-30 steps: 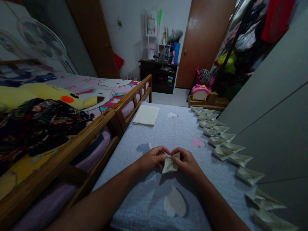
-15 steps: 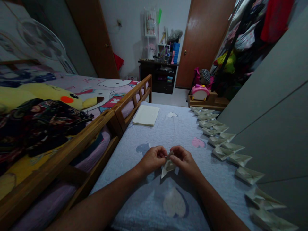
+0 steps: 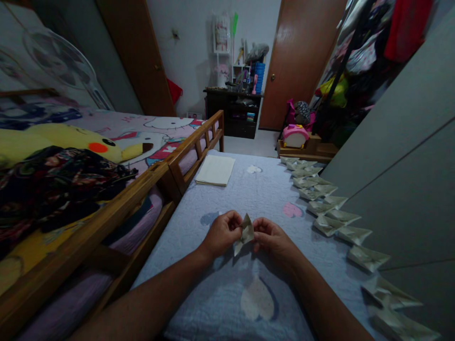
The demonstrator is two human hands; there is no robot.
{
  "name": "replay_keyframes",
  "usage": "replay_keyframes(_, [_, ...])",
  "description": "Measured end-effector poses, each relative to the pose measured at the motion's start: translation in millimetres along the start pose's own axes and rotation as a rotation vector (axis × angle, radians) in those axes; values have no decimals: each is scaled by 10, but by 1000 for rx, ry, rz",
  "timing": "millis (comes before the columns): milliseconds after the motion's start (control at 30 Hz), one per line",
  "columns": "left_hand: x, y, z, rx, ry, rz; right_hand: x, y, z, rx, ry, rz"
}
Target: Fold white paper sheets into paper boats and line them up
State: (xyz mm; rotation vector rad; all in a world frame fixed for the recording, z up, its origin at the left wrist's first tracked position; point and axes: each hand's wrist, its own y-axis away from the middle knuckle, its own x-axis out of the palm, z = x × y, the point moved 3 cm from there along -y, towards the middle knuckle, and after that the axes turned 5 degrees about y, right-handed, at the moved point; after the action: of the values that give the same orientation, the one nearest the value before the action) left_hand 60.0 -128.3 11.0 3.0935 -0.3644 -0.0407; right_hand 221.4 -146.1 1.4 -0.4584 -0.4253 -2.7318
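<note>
Between my two hands, just above the bed, is a small folded paper boat (image 3: 246,233) in pale paper, its pointed ends up and down. My left hand (image 3: 224,232) pinches its left side with thumb and fingers. On the right side, my right hand (image 3: 270,237) has thumb and fingertips closed on the paper's edge. Several similar folded paper boats (image 3: 368,258) stand in a line along the right edge of the bed. A stack of pale paper sheets (image 3: 215,170) lies flat beyond my hands, near the wooden rail.
The blue quilted cover (image 3: 256,194) with heart prints lies under my hands. On the left runs a wooden bed rail (image 3: 152,177), with a yellow plush toy (image 3: 71,139) and dark patterned cloth (image 3: 64,184) behind it. A pale cabinet (image 3: 401,175) borders the right side.
The folded paper has turned more upright and shifted slightly left and up. My right fingers have moved from over its top to its right side.
</note>
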Motion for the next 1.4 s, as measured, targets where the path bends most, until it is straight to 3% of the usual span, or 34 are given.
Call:
replay_keyframes(367, [30,32,-65,-52,61,109,25,14,-4,52,-38,34])
replay_keyframes(733, [-2,34,-35,39,-56,15,8,13,-62,99,-34,51])
replay_keyframes(1100, [-6,80,-167,215,-306,25,35,25,-56,118,-88,74])
replay_keyframes(1400, [-1,71,-182,166,-186,18,22,28,-73,142,-93,82])
